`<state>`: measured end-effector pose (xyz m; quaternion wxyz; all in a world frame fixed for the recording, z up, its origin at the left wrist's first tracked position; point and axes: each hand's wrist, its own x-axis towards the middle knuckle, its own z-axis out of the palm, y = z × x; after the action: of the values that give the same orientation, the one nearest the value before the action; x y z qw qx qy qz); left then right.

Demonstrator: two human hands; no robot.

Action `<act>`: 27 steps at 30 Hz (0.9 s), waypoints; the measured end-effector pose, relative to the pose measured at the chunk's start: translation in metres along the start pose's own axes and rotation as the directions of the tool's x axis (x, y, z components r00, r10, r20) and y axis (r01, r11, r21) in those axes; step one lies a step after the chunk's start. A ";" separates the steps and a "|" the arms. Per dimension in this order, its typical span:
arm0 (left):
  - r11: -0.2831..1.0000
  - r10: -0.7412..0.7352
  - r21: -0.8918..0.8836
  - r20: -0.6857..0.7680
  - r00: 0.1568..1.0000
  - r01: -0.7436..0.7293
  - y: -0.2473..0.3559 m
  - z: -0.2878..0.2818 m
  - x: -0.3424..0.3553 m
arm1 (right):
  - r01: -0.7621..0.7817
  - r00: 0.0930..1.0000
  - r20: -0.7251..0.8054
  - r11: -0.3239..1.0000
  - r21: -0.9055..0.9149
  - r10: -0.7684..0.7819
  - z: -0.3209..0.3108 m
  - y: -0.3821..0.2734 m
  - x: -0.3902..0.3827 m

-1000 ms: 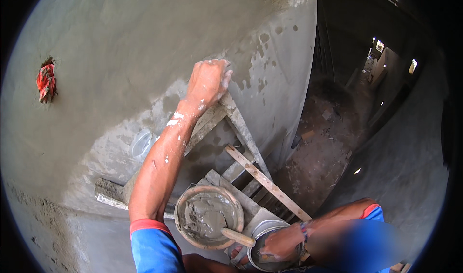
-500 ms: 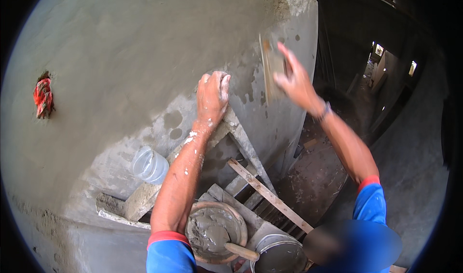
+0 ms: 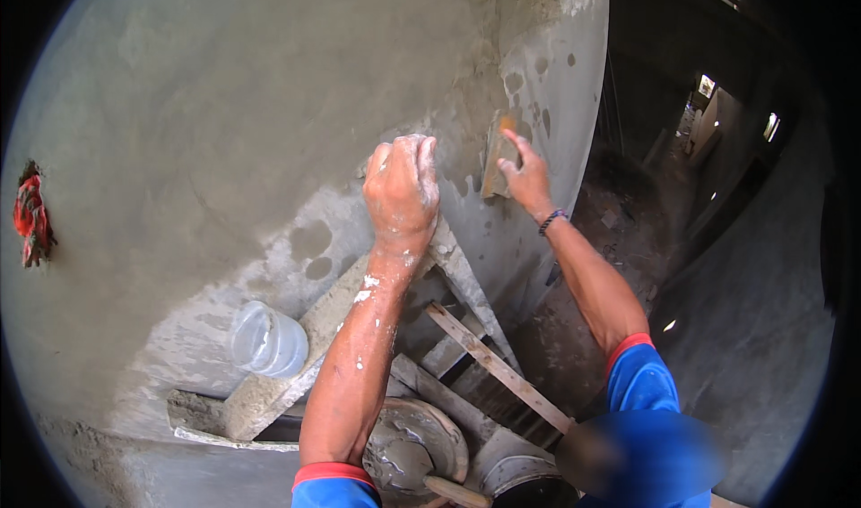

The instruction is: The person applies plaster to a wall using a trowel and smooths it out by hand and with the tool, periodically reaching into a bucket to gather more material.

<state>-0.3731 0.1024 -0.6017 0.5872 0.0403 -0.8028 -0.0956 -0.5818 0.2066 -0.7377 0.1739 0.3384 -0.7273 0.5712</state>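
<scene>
My right hand [image 3: 529, 178] grips a flat plastering float [image 3: 494, 160], held against or very near the grey wall [image 3: 242, 86] close to its right edge. Thumb and index finger show; the other fingers are partly hidden. My left hand [image 3: 401, 190], whitened with dried plaster, is closed in a fist above the peak of a mortar-crusted wooden frame [image 3: 473, 284]. Whatever it may hold is hidden inside the fingers. Darker, wet-looking plaster covers much of the wall, with paler patches and damp spots around both hands.
A clear plastic tub [image 3: 280, 342] rests on a sloping board at left. Below are a round basin [image 3: 459, 436] of mortar with a wooden-handled tool [image 3: 456, 490], and a bucket [image 3: 516, 466]. Red plastic [image 3: 34, 221] pokes from the wall. A dim passage lies to the right.
My right hand and the float have moved downward and away from me, close to the wall. My left fist stays closed in nearly the same place. The view has shifted slightly.
</scene>
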 end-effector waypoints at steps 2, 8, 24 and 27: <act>0.999 0.035 0.024 0.014 0.999 -0.035 0.002 -0.002 0.006 | -0.043 0.995 -0.090 0.997 0.065 0.049 -0.008 -0.009 0.017; 0.999 0.014 0.029 0.005 1.000 -0.014 0.002 0.001 -0.001 | 0.208 0.948 -0.255 0.977 0.039 -0.192 -0.031 -0.114 0.126; 0.999 0.003 0.033 0.047 0.999 -0.005 0.007 -0.001 0.002 | 0.187 0.945 -0.295 0.974 0.127 -0.143 -0.062 -0.137 0.172; 0.999 -0.014 0.051 0.038 0.999 0.012 0.008 -0.001 0.001 | 0.281 0.925 -0.275 0.959 0.034 -0.261 -0.036 -0.146 0.163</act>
<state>-0.3717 0.1102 -0.5987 0.5697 0.0589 -0.8159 -0.0798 -0.6014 0.1761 -0.5192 0.3354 0.3615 -0.6221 0.6081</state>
